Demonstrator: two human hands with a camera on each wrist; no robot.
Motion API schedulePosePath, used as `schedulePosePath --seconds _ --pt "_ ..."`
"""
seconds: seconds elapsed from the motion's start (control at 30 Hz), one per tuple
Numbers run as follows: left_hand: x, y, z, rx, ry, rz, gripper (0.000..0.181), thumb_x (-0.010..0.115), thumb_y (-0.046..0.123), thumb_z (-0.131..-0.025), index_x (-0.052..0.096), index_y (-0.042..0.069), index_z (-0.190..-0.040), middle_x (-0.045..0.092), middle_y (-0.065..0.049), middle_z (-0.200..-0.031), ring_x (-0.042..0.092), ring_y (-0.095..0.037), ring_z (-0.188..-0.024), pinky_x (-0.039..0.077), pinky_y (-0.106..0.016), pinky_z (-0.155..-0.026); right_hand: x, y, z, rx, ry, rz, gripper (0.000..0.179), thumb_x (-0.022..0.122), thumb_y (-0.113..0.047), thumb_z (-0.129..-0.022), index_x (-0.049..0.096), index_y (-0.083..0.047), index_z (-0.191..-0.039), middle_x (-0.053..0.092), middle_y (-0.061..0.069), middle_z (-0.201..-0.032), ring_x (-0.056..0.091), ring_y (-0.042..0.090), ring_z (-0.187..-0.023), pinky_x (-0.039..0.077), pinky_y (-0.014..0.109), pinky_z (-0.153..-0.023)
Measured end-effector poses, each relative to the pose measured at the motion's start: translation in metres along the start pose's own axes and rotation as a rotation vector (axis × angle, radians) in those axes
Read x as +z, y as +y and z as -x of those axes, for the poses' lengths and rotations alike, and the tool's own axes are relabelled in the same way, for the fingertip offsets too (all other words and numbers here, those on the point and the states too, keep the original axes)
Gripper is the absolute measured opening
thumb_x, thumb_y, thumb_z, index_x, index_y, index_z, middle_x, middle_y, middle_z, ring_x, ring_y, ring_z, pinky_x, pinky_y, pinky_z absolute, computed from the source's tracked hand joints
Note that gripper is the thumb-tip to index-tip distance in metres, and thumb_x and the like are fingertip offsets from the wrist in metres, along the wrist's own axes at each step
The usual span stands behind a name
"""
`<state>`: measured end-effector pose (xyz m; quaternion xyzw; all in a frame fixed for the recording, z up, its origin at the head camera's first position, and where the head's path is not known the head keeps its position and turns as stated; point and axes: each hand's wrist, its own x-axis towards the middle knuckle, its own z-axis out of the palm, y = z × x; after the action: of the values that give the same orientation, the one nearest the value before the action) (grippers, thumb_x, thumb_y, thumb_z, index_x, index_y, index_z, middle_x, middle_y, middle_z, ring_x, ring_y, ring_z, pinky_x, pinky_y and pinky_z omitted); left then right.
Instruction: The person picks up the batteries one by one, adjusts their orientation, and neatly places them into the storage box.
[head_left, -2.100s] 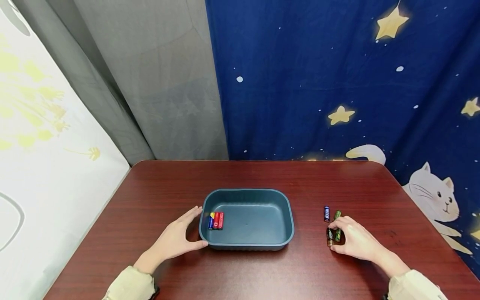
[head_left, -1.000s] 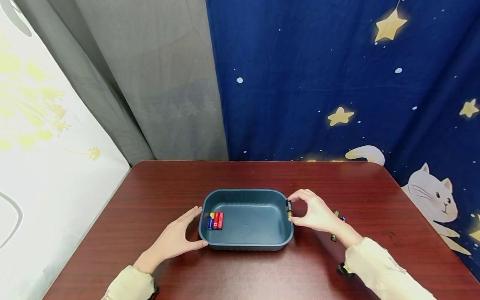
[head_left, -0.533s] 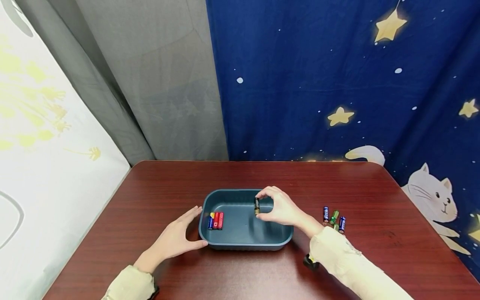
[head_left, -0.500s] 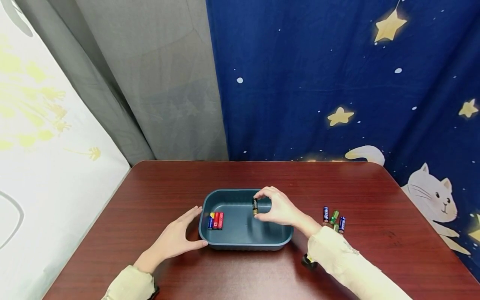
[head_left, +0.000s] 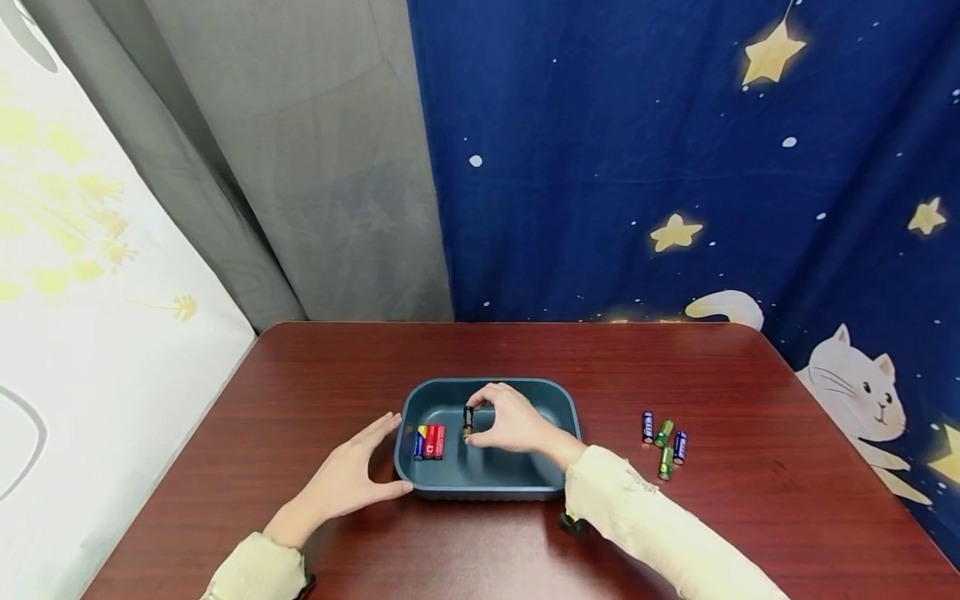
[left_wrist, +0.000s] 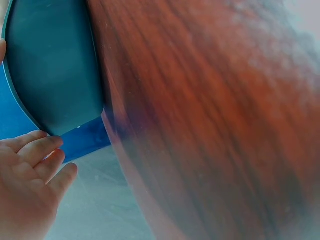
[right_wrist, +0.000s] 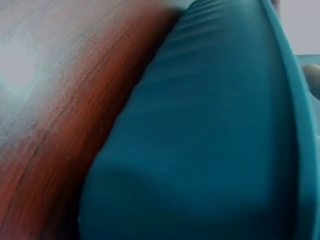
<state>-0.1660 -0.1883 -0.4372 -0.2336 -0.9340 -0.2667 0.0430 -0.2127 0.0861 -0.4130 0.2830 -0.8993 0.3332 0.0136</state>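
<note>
- The right grip (head_left: 510, 419) pinches a black-and-gold battery (head_left: 468, 422) between thumb and fingertips, inside the walls of the blue-green tray (head_left: 487, 477); whether the battery touches the tray's floor cannot be told.
- The left grip (head_left: 347, 477) is spread, thumb and fingers apart, the tips at the tray's left end.
- In the left part of the tray, a blue-and-yellow battery (head_left: 420, 443) and two red batteries (head_left: 434, 442) lie side by side.
- The tray stands near the middle of the tabletop (head_left: 322, 367), which is reddish-brown with dark wood grain, rounded far corners and a pale sheen along its near part.
- To the right of the tray, well apart from it, two blue batteries (head_left: 679, 447) and two green batteries (head_left: 666, 462) lie loosely grouped on the wood.
- Behind the far edge hang a grey curtain (head_left: 337, 183) and, to its right, a deep blue curtain (head_left: 555, 200) printed with yellow stars, white dots and a pale cat (head_left: 855, 387).
- On the left, a white surface (head_left: 90, 350) with faint yellow flower shapes slants beside the tabletop.
- Cream sleeves (head_left: 637, 517) cover both forearms.
</note>
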Motion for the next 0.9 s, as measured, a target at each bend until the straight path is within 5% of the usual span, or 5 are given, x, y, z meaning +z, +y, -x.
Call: schedulePosePath --seconds 0.9 --pt "0.000 0.001 -0.001 -0.009 -0.013 0.008 0.093 0.068 0.063 -0.065 0.038 0.015 -0.139 0.039 -0.009 -0.141 0.043 -0.026 -0.124 0.043 -0.049 -0.090 0.035 -0.011 -0.017 0.068 -0.126 0.235 0.044 0.077 -0.033 -0.066 0.064 -0.008 -0.099 0.059 -0.001 -0.092 0.050 0.011 -0.087 0.046 0.024 -0.074"
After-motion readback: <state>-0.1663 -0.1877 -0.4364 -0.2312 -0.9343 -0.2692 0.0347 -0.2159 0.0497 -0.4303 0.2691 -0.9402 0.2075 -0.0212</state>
